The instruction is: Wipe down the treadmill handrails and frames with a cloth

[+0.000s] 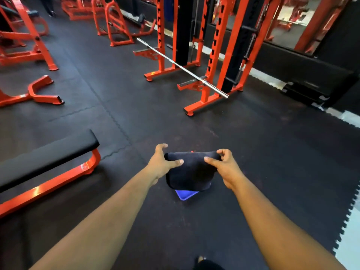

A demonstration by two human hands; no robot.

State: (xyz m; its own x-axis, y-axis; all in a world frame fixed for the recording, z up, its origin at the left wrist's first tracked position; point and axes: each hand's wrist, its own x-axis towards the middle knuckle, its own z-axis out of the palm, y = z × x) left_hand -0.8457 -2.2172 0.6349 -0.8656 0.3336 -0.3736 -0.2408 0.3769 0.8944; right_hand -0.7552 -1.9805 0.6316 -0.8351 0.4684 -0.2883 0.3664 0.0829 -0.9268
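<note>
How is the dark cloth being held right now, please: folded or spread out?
Folded: the cloth hangs doubled between the left hand and right hand, with a thick rounded top edge.

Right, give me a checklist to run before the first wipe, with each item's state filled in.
1. Dark folded cloth in hand: ok, held up above the floor.
2. Left hand gripping the cloth's left edge: ok.
3. Right hand pinching the right edge: ok.
4. Treadmill in view: not ok, only orange steel racks and a black padded bench show.
5. Cloth damp or clean: cannot tell.
6. Blue flat object below the cloth, identity: cannot tell.
</note>
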